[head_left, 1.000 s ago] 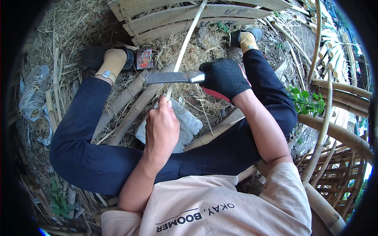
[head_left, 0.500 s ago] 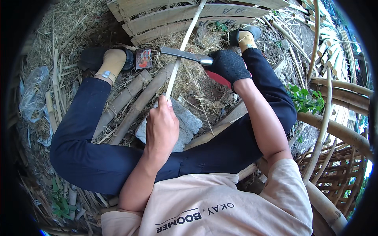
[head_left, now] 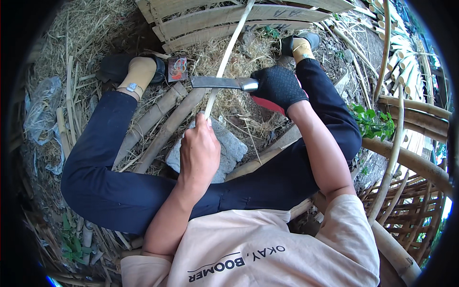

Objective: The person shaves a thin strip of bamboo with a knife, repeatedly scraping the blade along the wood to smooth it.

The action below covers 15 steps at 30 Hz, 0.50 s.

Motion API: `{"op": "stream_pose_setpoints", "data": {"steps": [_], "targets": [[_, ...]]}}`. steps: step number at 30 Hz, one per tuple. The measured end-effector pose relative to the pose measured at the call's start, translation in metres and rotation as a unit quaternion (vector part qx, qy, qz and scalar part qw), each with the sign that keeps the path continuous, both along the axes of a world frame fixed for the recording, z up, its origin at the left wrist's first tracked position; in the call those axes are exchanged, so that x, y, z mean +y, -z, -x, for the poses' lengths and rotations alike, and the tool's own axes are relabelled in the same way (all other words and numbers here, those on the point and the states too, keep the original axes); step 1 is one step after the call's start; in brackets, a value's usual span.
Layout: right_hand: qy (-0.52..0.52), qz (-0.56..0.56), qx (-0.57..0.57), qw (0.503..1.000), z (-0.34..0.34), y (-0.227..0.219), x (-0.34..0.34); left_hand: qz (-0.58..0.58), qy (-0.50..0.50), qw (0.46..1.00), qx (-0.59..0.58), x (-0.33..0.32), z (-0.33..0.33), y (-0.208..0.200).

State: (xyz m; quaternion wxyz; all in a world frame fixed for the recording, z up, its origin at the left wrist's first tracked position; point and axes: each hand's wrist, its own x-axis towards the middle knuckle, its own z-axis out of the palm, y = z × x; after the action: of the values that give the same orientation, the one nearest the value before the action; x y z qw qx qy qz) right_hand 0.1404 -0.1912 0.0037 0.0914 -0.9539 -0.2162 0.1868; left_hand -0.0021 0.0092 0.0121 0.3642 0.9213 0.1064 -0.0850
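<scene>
My bare left hand (head_left: 200, 152) is closed round the near end of a long pale bamboo strip (head_left: 230, 48), which slants up and away to the far edge of the view. In my right hand (head_left: 279, 88), gloved in black with a red palm, is a knife (head_left: 215, 82) with a broad grey blade and a bright metal collar. The handle is hidden in the glove. Its blade lies crosswise over the strip, a short way beyond my left hand. A grey stone block (head_left: 232, 147) sits on the ground beneath my left hand.
A wooden slat crate (head_left: 210, 24) stands at the far side, past straw-strewn ground. Bamboo poles (head_left: 167, 122) lie by my left leg, near a small red packet (head_left: 177, 70). On the right are a woven bamboo basket (head_left: 406, 210), thick poles (head_left: 411, 160) and stacked cut bamboo (head_left: 404, 67).
The knife has come down the strip toward my left hand, and its blade now lies more level and shows more of its flat side. My left hand keeps its grip, almost unmoved.
</scene>
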Motion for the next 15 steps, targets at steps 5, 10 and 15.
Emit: {"op": "stream_pose_setpoints", "data": {"steps": [5,10,15], "targets": [[0.085,0.017,0.001,0.996,-0.018,0.007,-0.004,0.057,-0.025,0.998,0.033,0.002,-0.005,0.002],[0.003,0.061,0.053,0.997,-0.001,-0.016,0.013,0.093,0.011,0.996,0.017,0.012,-0.008,0.021],[0.033,0.069,0.03,0.997,-0.011,0.001,0.001,0.107,-0.001,0.994,0.036,0.007,-0.013,0.019]]}}
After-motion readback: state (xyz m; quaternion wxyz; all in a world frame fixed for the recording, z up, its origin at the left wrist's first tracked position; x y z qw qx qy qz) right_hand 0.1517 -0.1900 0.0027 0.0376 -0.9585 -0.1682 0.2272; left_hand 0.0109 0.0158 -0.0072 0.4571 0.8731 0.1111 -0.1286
